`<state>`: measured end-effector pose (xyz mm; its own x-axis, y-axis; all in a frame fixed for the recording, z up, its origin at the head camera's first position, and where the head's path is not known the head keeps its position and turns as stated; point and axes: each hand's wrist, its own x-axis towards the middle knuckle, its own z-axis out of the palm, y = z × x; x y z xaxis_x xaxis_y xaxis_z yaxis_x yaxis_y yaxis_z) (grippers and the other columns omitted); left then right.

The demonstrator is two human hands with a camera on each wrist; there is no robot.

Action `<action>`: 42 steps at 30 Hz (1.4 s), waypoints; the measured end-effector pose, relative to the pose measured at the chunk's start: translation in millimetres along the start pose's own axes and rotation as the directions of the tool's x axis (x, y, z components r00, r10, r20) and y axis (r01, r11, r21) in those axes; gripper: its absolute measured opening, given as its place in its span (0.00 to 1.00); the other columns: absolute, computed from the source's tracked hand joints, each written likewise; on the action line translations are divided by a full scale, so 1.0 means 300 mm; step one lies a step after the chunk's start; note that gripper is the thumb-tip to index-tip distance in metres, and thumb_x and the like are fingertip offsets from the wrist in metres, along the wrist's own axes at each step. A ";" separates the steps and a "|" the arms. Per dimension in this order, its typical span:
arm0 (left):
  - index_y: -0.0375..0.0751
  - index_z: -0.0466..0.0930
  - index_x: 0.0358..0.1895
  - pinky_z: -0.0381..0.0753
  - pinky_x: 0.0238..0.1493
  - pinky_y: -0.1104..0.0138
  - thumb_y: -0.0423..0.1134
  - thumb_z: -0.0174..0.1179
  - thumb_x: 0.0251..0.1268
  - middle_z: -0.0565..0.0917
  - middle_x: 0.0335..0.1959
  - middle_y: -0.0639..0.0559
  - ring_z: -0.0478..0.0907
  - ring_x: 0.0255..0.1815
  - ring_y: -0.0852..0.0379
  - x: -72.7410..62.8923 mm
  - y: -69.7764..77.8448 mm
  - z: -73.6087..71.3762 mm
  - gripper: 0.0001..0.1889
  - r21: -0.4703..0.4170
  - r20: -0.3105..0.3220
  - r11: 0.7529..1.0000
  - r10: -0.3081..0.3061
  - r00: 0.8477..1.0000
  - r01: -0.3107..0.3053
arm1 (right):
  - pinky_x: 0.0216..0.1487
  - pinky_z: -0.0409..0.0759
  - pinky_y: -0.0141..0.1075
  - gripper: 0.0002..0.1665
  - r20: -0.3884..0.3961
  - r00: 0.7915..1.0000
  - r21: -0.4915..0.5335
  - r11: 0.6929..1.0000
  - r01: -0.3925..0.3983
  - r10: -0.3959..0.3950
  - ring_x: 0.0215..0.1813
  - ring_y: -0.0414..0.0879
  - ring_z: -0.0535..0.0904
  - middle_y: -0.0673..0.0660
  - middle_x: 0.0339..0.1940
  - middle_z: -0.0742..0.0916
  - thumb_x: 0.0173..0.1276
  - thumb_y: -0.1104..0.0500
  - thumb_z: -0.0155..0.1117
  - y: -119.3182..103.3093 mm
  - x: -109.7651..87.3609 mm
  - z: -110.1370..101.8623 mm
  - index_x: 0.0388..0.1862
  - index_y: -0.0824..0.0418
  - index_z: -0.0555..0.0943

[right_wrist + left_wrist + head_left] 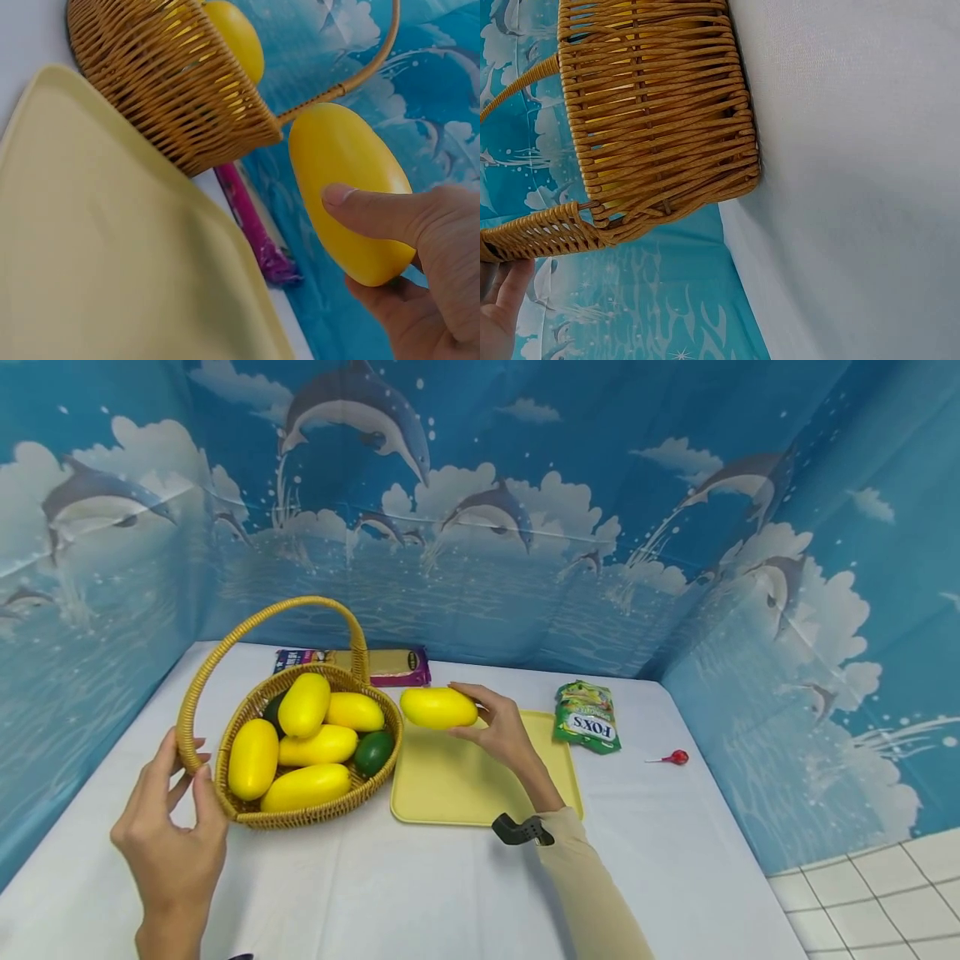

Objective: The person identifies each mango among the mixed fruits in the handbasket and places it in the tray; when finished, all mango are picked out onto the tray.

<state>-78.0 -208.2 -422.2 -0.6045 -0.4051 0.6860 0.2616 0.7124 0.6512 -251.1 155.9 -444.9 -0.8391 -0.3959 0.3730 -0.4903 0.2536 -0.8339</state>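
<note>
Basket (300, 818), woven and upright on the white cloth, serves as reference. Yellow fruit and at least one dark green fruit (372, 753) lie inside it.

Left hand (171, 835): at the near left side of the basket, fingers and thumb curled about the foot of its handle (189, 718); no other item held. Right hand (501, 728): just right of the basket, thumb and fingers parted by the width of one yellow oblong fruit (437, 707) and gripping it by one end. The piece is off the surface, over the far left part of the yellow tray (480, 810); its free end points at the basket rim. Whether it touches the rim cannot be told for certain.

Also noted: a purple-and-gold packet (401, 667) behind the basket; a green bag (587, 717) and a red lollipop (678, 757) well to its right, the bag nearer.

Handling assessment: the fruit looks smooth and liable to slip, so thumb and fingers should press evenly on opposite flanks, nearer its middle if possible. The free end should stay clear of rim and handle. The left hand should steady the handle without pulling, since a tug could tip the heaped contents.
</note>
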 end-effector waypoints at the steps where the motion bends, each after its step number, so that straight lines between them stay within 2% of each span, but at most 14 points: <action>1: 0.47 0.71 0.81 0.77 0.62 0.82 0.29 0.61 0.78 0.86 0.60 0.31 0.74 0.63 0.81 -0.001 -0.001 0.000 0.31 0.003 0.005 1.000 -0.002 1.000 0.002 | 0.71 0.82 0.41 0.40 -0.001 1.000 -0.002 1.000 -0.006 0.006 0.72 0.61 0.79 0.65 0.72 0.83 0.62 0.76 0.77 0.010 0.002 0.001 0.75 0.69 0.78; 9: 0.46 0.70 0.81 0.76 0.63 0.82 0.30 0.61 0.79 0.86 0.61 0.33 0.73 0.63 0.82 -0.002 -0.002 -0.001 0.30 0.020 0.018 1.000 -0.013 1.000 0.013 | 0.72 0.82 0.40 0.40 0.001 0.997 -0.041 0.997 -0.071 0.071 0.72 0.60 0.79 0.65 0.71 0.83 0.61 0.76 0.79 0.089 0.023 0.010 0.73 0.70 0.79; 17: 0.47 0.71 0.81 0.77 0.63 0.81 0.28 0.62 0.78 0.86 0.61 0.32 0.75 0.63 0.80 0.000 -0.002 0.003 0.31 -0.003 0.006 1.000 0.000 1.000 0.000 | 0.74 0.81 0.45 0.40 -0.012 0.993 -0.047 0.992 -0.120 0.120 0.72 0.60 0.79 0.65 0.70 0.84 0.59 0.76 0.80 0.147 0.038 0.022 0.72 0.67 0.81; 27: 0.47 0.72 0.81 0.77 0.63 0.82 0.27 0.62 0.77 0.86 0.61 0.32 0.75 0.62 0.82 -0.002 0.005 0.001 0.32 0.005 -0.003 1.000 0.003 1.000 -0.003 | 0.76 0.79 0.47 0.41 0.007 0.994 -0.088 0.991 -0.104 0.105 0.73 0.61 0.78 0.65 0.70 0.84 0.58 0.75 0.82 0.211 0.049 0.034 0.71 0.67 0.81; 32: 0.46 0.74 0.79 0.77 0.62 0.82 0.26 0.63 0.75 0.88 0.59 0.33 0.76 0.61 0.80 -0.002 0.011 0.007 0.31 -0.027 -0.039 0.999 0.019 0.999 -0.020 | 0.78 0.77 0.45 0.41 0.007 0.995 -0.134 0.986 -0.097 0.099 0.73 0.60 0.78 0.65 0.70 0.84 0.58 0.75 0.82 0.219 0.053 0.037 0.72 0.67 0.81; 42: 0.49 0.71 0.81 0.77 0.62 0.83 0.29 0.62 0.78 0.87 0.62 0.34 0.75 0.63 0.81 -0.005 0.004 0.002 0.32 0.018 -0.006 1.000 -0.012 1.000 0.012 | 0.78 0.76 0.43 0.41 0.004 0.997 -0.135 0.988 -0.072 0.073 0.73 0.61 0.79 0.67 0.69 0.85 0.57 0.75 0.82 0.224 0.060 0.050 0.71 0.69 0.80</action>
<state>-77.1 -206.5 -422.5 -0.6030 -0.4169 0.6801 0.2407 0.7178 0.6534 -295.6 152.5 -500.5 -0.8717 -0.3801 0.3093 -0.4561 0.3985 -0.7957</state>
